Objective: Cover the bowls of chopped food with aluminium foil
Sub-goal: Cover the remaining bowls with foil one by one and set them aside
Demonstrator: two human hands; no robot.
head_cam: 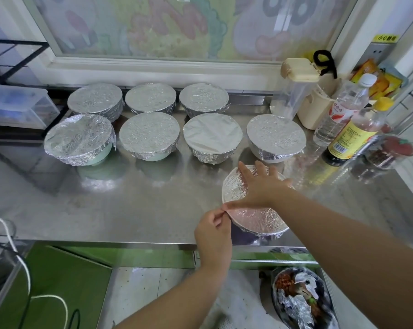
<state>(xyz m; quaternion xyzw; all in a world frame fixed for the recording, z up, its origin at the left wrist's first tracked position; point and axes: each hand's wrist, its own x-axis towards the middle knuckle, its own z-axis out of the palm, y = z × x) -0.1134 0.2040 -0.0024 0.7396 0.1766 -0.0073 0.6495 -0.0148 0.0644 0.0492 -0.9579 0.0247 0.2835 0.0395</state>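
A foil-covered bowl [262,220] sits near the front edge of the steel counter [129,205]. My right hand [260,186] lies flat on top of its foil, fingers spread. My left hand [212,229] pinches the foil at the bowl's left rim. Behind stand several other bowls wrapped in foil, in two rows: for example one at the far left [78,138], one in the middle [212,136] and one at the right [275,136].
Bottles [352,131], a clear jug with a beige lid [295,89] and a jar stand at the counter's right. A bin with crumpled foil and scraps [300,298] sits on the floor below. A clear box [15,105] is at the left.
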